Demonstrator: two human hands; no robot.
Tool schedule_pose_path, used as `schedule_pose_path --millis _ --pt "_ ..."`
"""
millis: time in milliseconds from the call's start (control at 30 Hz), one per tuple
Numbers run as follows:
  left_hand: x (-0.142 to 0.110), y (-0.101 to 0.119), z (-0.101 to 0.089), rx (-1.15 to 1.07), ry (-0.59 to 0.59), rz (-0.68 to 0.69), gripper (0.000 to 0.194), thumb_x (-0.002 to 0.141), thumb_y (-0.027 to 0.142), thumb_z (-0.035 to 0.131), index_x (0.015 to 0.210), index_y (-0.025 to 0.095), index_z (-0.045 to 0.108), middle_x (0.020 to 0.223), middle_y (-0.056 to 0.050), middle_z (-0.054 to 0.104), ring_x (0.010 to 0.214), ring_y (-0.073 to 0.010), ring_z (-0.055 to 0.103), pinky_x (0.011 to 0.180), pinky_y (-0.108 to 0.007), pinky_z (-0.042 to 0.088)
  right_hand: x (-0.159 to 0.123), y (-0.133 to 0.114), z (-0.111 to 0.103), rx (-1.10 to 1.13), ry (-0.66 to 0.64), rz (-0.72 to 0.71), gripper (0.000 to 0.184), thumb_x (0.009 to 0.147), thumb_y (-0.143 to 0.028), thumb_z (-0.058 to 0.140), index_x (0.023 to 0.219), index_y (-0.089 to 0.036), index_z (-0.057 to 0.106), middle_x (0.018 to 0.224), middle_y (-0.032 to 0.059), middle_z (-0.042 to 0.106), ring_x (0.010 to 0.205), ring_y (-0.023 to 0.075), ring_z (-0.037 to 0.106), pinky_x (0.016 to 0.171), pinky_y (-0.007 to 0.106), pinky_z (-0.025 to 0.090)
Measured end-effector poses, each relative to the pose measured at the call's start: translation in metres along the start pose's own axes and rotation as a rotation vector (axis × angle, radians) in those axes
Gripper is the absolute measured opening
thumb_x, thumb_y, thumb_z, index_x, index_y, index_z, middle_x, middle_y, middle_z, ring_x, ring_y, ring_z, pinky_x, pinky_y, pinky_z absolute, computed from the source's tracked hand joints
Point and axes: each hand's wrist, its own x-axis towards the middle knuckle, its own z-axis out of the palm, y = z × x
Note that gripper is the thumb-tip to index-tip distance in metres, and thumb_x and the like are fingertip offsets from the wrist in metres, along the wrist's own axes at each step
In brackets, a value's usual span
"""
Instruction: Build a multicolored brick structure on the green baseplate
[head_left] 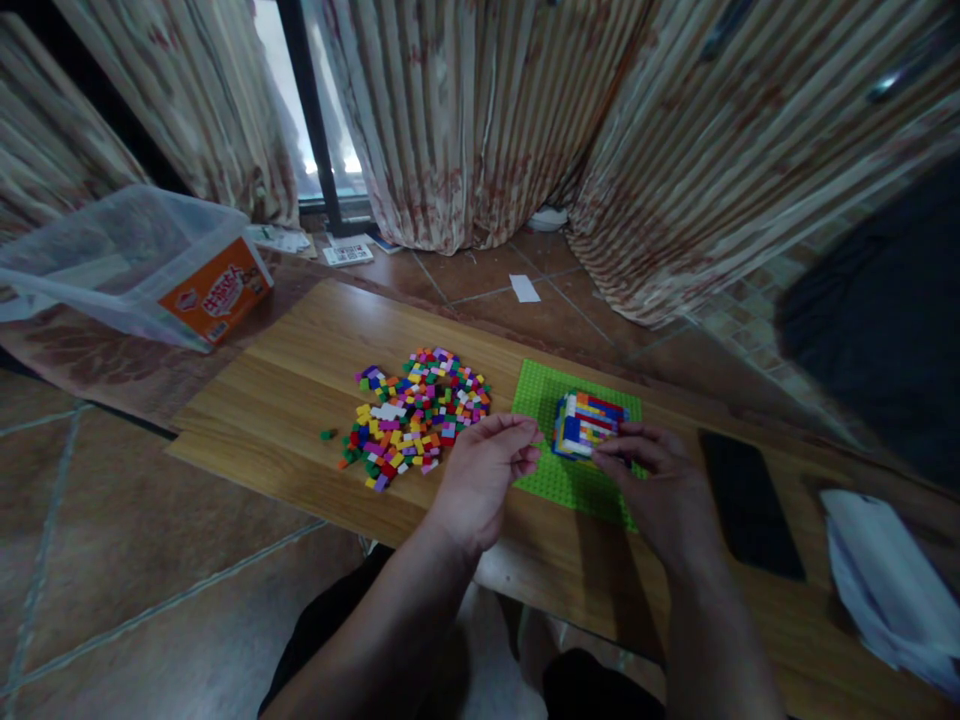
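A brick-built block of red, blue, white and yellow pieces sat on a green studded baseplate, which lay right of the middle of the wooden table, one corner close to the table's far edge. The right hand was at the block's near right side, thumb and index finger narrowly spaced against it; whether a loose brick was between them could not be told. The left hand hovered over the baseplate's left edge, fingertips drawn nearly together; whether they pinched a small piece could not be told either.

Left of the baseplate, a heap of loose toy bricks spread across the table in purple, yellow, green, red, orange and white, with one green brick apart toward the near edge. Right of the right hand lay a flat black slab, and beyond it a crumpled white packet near the table's right end.

Past the table's left end stood a clear plastic tub with an orange label; its white characters and small emblem were too blurred to read. On the tiled floor beyond the far edge lay a white card with a dark, code-like square print and a blank-looking paper slip, below striped curtains.
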Motion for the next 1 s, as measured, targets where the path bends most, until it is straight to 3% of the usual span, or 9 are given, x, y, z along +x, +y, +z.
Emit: schedule_pose_path --millis 300,500,733,833,1000 --pt "0.000 -0.004 0.004 0.007 0.004 -0.007 0.007 0.072 0.018 0.071 0.073 0.012 0.067 0.070 -0.001 0.065 0.060 -0.0077 0.056 0.062 -0.023 0.042 0.001 0.000 0.003 -0.030 0.013 -0.023 0.024 0.074 -0.045 0.071 0.069 -0.022 0.074 0.102 0.0071 0.062 0.097 0.0238 0.061 0.089 0.045 0.047" --pt "0.001 -0.007 0.005 -0.007 0.029 -0.018 0.008 0.078 0.020 0.067 0.077 0.012 0.068 0.080 -0.006 0.068 0.070 -0.0113 0.061 0.073 -0.027 0.047 0.001 -0.001 -0.003 0.006 0.022 -0.039 0.020 0.073 -0.042 0.075 0.075 -0.022 0.074 0.103 0.0067 0.065 0.097 0.0235 0.063 0.091 0.045 0.048" --pt "0.001 -0.007 0.009 -0.049 0.041 -0.091 0.023 0.083 0.035 0.066 0.080 0.012 0.068 0.087 -0.011 0.071 0.079 -0.0167 0.065 0.080 -0.031 0.048 0.000 -0.021 -0.004 0.230 0.371 -0.057 0.013 0.077 -0.031 0.074 0.082 -0.020 0.073 0.082 0.0028 0.070 0.077 0.0194 0.066 0.076 0.038 0.052" --pt "0.001 -0.007 0.011 -0.083 0.040 -0.118 0.028 0.086 0.039 0.062 0.083 0.012 0.067 0.087 -0.011 0.071 0.082 -0.0180 0.066 0.082 -0.031 0.047 -0.006 -0.035 0.003 0.223 0.308 -0.109 0.009 0.078 -0.029 0.073 0.082 -0.021 0.073 0.083 0.0023 0.071 0.077 0.0192 0.066 0.076 0.037 0.053" --pt "0.002 -0.008 0.010 -0.138 0.009 -0.128 0.034 0.086 0.046 0.061 0.084 0.012 0.066 0.081 -0.007 0.067 0.077 -0.0157 0.063 0.079 -0.029 0.046 -0.016 -0.053 0.015 0.157 -0.010 -0.258 0.010 0.086 -0.027 0.065 0.092 -0.026 0.074 0.097 0.0031 0.072 0.092 0.0199 0.067 0.084 0.038 0.053"
